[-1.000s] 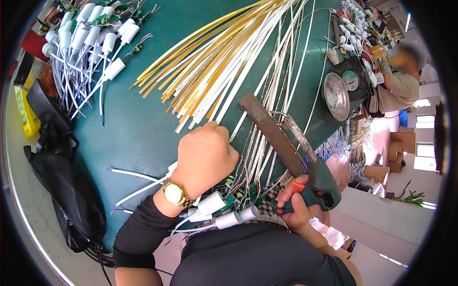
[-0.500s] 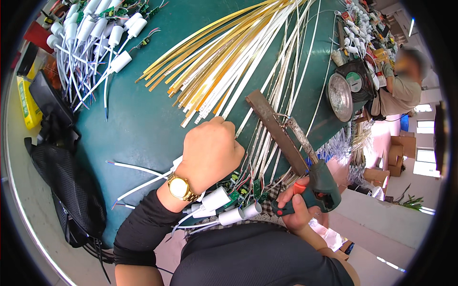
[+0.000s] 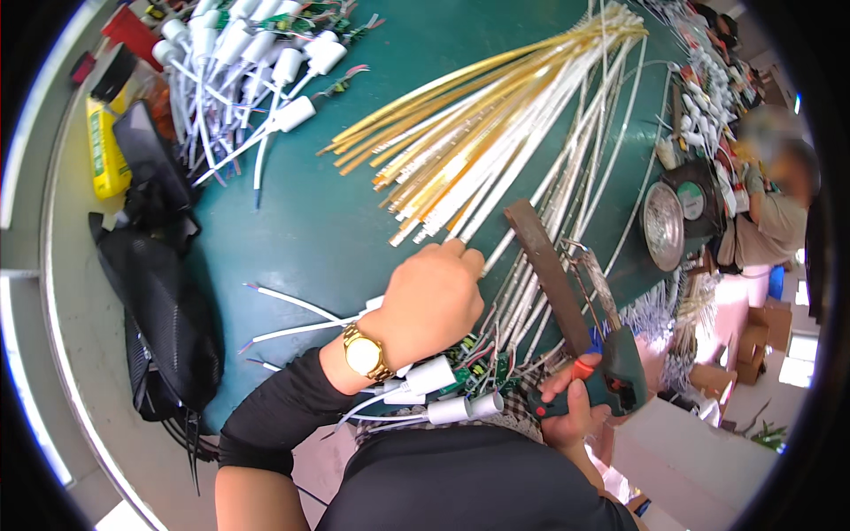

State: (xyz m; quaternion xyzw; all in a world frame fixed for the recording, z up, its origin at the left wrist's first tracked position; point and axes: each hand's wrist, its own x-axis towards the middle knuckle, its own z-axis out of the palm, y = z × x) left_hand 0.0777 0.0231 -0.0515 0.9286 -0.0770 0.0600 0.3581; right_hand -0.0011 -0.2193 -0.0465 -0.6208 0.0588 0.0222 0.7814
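Observation:
My left hand (image 3: 436, 292), a gold watch on its wrist, is closed in a fist over the green table, at the near ends of the white and yellow strips (image 3: 478, 150). Its fingertips are turned under, so what they grip is hidden. My right hand (image 3: 574, 414) is wrapped around the handle of a dark green soldering gun (image 3: 620, 358) with an orange-red trigger. The gun's metal tip points up beside a rusty flat bar (image 3: 544, 270). Below my left hand, close to my body, lie white lamp caps (image 3: 431, 376) with cables and small green circuit boards (image 3: 500, 365).
More white caps with cables (image 3: 288, 115) are piled at the far left. A black mesh bag (image 3: 164, 310) and a yellow bottle (image 3: 108, 155) line the left edge. At right stand a dial scale with a metal pan (image 3: 664, 226) and another person (image 3: 770, 212).
The whole view has shifted, so the table and both hands appear farther right and slightly lower. Both hands keep nearly the same pose; the soldering gun stays in my right hand.

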